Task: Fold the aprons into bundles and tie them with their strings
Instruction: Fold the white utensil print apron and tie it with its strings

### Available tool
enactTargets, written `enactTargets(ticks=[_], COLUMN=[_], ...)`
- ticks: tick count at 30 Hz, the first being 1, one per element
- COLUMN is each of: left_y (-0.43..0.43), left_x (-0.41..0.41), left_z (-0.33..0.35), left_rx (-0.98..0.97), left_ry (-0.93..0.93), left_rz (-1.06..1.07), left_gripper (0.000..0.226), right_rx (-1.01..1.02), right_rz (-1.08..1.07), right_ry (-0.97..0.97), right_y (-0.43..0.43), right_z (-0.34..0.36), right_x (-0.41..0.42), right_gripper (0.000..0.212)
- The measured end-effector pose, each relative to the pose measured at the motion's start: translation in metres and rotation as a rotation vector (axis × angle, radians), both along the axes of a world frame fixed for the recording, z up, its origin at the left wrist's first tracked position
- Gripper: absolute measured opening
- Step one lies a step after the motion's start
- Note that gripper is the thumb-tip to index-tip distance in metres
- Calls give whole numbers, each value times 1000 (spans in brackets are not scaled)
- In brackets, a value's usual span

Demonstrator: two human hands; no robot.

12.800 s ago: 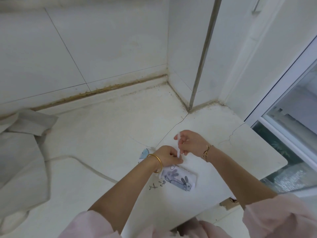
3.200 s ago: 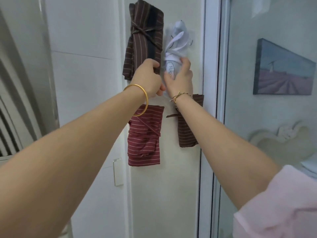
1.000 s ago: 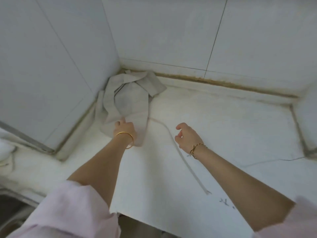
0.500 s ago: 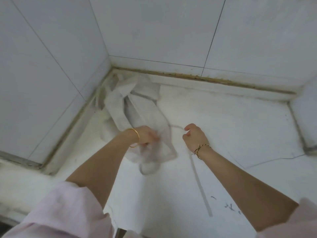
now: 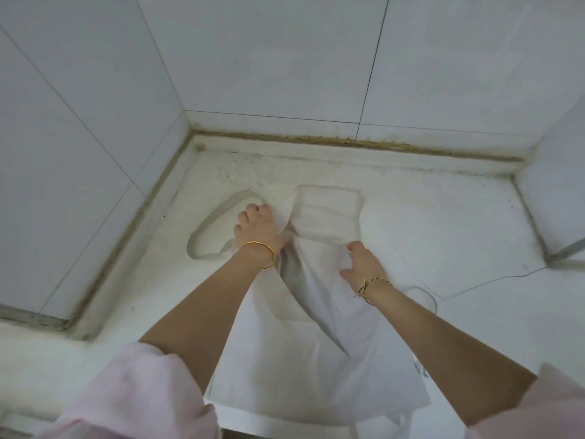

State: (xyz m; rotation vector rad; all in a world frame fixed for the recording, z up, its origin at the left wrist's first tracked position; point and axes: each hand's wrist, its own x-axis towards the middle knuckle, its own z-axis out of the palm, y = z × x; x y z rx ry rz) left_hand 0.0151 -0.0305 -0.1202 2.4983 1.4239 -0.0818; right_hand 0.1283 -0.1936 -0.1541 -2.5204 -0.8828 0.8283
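Note:
A pale white apron (image 5: 304, 353) lies spread lengthwise on the white stone counter (image 5: 443, 223), its bib end away from me and its lower edge hanging over the front edge. My left hand (image 5: 258, 228) grips the cloth at the upper left of the bib, fingers curled. My right hand (image 5: 364, 264) rests on the apron's right side with fingers bent on the fabric. The neck loop strap (image 5: 215, 226) curls on the counter to the left. A thin tie string (image 5: 427, 296) loops out by my right wrist.
White tiled walls (image 5: 285, 58) close the counter at the back and left, with a stained joint along the base. A wall corner juts in at the right. A crack (image 5: 493, 280) runs across the counter on the right.
The apron was a crumpled heap in the left corner. My left hand has dragged it toward the middle and it now lies spread out flat, with my right hand on it.

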Motion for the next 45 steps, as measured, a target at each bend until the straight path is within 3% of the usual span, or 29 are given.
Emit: enactTargets(ticks=[2, 4, 7, 10, 11, 15, 18, 21, 23, 26, 29, 31, 34, 36, 38, 41, 43, 45], left_y=[4, 10, 17, 14, 11, 5, 2, 8, 12, 15, 12, 9, 3, 1, 5, 9, 4, -3], left_x=[-2, -6, -6, 2, 5, 18, 24, 25, 24, 30, 34, 37, 43, 45, 49, 56, 53, 48], left_z=[-2, -2, 2, 14, 20, 27, 27, 25, 24, 27, 36, 41, 50, 57, 63, 66, 64, 55], left_rx=[51, 13, -160, -448, -578, -914, -919, -452, -288, -464, -839, -1028, -1138, -1153, -1147, -1098, -1050, -1056], left_ry=[92, 87, -176, -429, -454, -496, -515, -361, -364, -548, -808, -952, -1071, -1127, -1214, -1215, -857, -390], left_rz=[56, 90, 27, -152, -186, -160, -51, -48, -1, 93, 229, 315, 329, 349, 414, 549, 459, 254], left_gripper=[63, 37, 10, 19, 10, 33, 29, 29, 31, 28, 14, 14, 23, 23, 24, 24, 28, 31], right_rx=[32, 17, -181, -393, -338, 173, 321, 309, 275, 225, 243, 329, 238, 226, 267, 263, 317, 383], right_rz=[-11, -47, -6, 48, 3, -194, -310, -372, -424, -546, -674, -623, -463, -461, -483, -559, -523, -347], right_ry=[-17, -27, -32, -157, -218, -362, -287, -213, -139, 29, 445, 633, 637, 694, 560, -49, -432, -658], right_y=[-4, -7, -12, -16, -15, -3, -2, -15, -23, -32, -38, -42, -42, -42, -43, -44, -44, -42], right_z=[1, 7, 23, 39, 44, 65, 69, 56, 47, 31, 12, 7, -6, -6, 3, 55, 108, 138], right_x=[4, 9, 17, 24, 26, 34, 44, 51, 54, 58, 51, 40, 32, 35, 55, 104, 120, 118], right_gripper=[43, 36, 18, 26, 33, 46, 53, 64, 70, 73, 75, 86, 113, 98, 63, 40, 31, 35])
